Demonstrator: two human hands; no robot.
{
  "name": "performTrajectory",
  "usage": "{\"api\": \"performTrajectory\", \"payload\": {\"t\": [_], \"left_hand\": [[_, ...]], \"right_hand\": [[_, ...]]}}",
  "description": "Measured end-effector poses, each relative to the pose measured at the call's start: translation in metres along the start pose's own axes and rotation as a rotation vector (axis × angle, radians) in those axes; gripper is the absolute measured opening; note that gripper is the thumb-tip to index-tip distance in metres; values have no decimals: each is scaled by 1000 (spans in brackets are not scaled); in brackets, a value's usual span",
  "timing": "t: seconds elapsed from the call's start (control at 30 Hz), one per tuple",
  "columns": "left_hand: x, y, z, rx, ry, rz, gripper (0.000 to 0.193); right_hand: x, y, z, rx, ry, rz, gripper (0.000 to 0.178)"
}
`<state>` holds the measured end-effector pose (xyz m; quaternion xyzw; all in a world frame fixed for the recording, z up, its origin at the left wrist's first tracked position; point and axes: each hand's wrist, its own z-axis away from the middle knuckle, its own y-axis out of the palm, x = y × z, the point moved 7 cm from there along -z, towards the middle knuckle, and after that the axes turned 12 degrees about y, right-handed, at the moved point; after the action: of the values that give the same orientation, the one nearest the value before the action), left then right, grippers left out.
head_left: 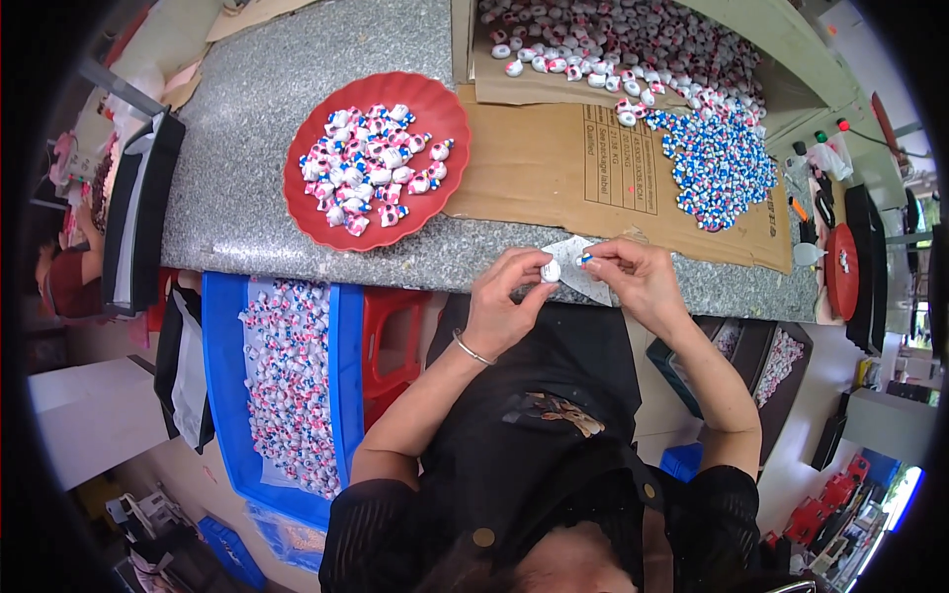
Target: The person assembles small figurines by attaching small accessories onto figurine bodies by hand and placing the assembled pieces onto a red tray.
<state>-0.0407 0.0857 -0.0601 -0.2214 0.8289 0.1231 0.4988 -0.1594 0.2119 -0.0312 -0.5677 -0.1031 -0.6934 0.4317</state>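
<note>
Grey worktop [242, 168]; by its near edge, right of red plate [427, 211], left hand [502, 304] pinches white piece [551, 271], right hand [641, 281] blue piece [584, 261].

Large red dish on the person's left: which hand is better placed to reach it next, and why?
Probably the left hand: it is nearer the large red dish. The right hand is farther off. Both are occupied, though: left holds a white piece, right a small blue piece.

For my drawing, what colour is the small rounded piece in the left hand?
The small rounded piece is mostly white, best seen in the head view.
</note>
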Motion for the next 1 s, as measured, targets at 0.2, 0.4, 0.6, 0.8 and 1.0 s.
{"api": "performTrajectory", "payload": {"t": [0.2,0.4,0.6,0.8,1.0], "left_hand": [[-9,13,-3,95,-38,150,29],[-14,18,-9,330,-247,395,25],[-23,43,-24,495,-321,249,23],[-10,56,-62,535,-55,-34,27],[-21,2,-91,278,-126,-233,24]], "right_hand": [[0,7,15,170,94,-250,10],[45,6,40,55,-425,229,11],[36,-18,52,-79,-456,133,9],[-23,-70,43,-63,-88,-196,12],[-138,-286,105,-880,-36,-490,17]]}}
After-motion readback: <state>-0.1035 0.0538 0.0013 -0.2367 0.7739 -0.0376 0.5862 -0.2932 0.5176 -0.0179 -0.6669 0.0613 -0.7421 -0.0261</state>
